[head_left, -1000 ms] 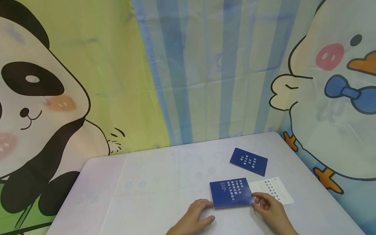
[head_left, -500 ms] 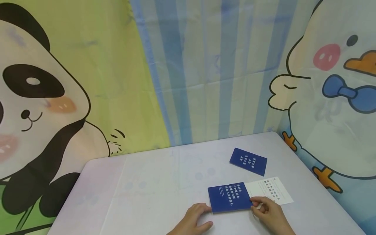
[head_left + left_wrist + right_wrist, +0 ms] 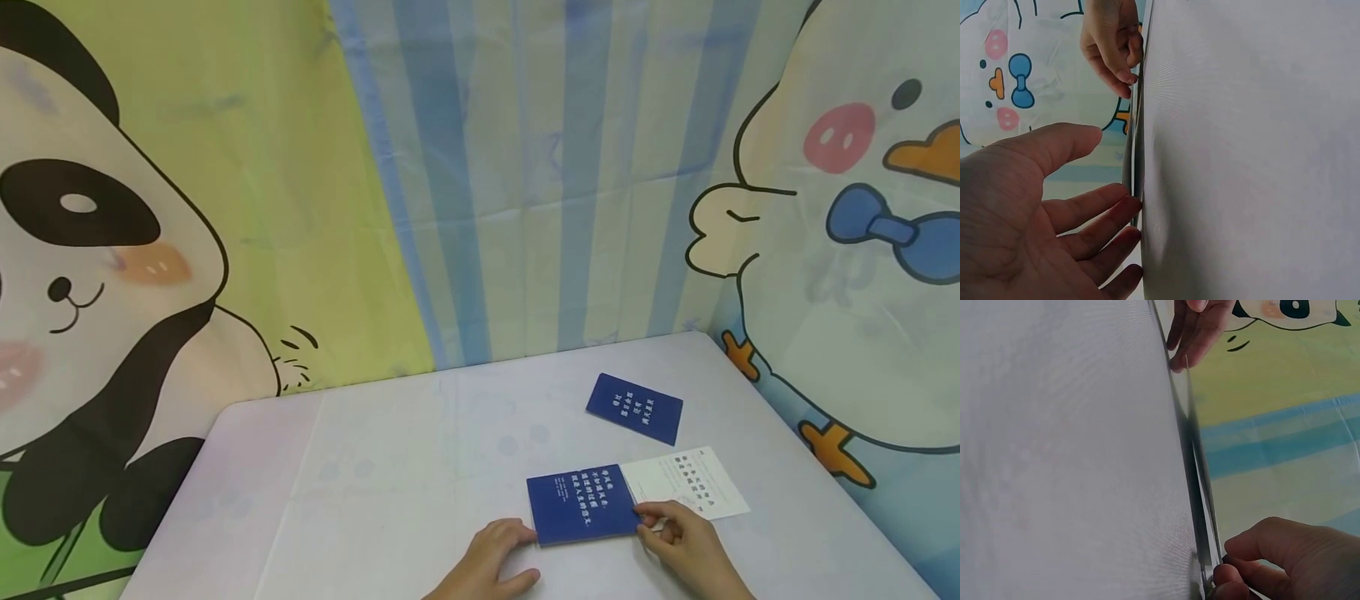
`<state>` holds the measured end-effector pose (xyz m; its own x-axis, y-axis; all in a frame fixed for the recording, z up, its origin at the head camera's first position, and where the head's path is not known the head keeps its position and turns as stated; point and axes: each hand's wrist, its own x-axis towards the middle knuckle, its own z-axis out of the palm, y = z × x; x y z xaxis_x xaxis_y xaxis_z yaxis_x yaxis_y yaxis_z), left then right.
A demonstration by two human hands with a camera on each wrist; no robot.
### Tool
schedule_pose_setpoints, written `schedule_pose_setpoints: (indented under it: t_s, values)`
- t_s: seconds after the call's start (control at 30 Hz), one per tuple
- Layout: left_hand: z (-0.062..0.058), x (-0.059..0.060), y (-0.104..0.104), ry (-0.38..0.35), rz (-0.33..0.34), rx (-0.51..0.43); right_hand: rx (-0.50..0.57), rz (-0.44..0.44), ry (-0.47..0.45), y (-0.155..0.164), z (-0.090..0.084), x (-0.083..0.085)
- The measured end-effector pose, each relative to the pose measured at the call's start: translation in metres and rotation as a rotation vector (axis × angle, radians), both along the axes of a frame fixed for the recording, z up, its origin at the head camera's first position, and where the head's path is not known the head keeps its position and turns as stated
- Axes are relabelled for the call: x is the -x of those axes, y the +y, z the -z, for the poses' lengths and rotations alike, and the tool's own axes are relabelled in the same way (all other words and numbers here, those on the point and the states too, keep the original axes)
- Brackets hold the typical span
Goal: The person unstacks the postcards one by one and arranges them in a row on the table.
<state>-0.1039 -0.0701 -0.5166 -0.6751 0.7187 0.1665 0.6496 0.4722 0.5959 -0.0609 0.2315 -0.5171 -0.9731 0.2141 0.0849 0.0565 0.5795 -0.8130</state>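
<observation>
In the head view a dark blue card (image 3: 555, 510) with white printed characters lies near the table's front. My right hand (image 3: 692, 543) pinches its lower right corner between thumb and index finger. At its left edge rests my left hand (image 3: 491, 560), fingers extended and thumb apart; in the left wrist view, fingertips of the left hand (image 3: 1066, 212) touch the card's edge (image 3: 1137, 156). Thin layers with slight gaps show along the card's edge (image 3: 1200, 481) in the right wrist view. A white printed card (image 3: 678, 477) is partly covered by the blue card and the right hand.
A second blue card (image 3: 633, 408) lies tilted farther back on the white table (image 3: 375, 483). Behind the table hang cloth walls with a panda (image 3: 82, 200) at left, blue stripes in the middle and a white bird (image 3: 840, 317) at right.
The held blue card has moved slightly left and toward me with both hands, uncovering more of the white card. The second blue card stays in place.
</observation>
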Motion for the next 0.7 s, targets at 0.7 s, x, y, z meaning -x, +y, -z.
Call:
schedule_pose_setpoints:
  t_s: [0.7]
  values:
    - [0.0003,0.0090,0.0066,-0.154,-0.182,-0.080,0.030,0.022,-0.015,0.0017,-0.0061,0.0017]
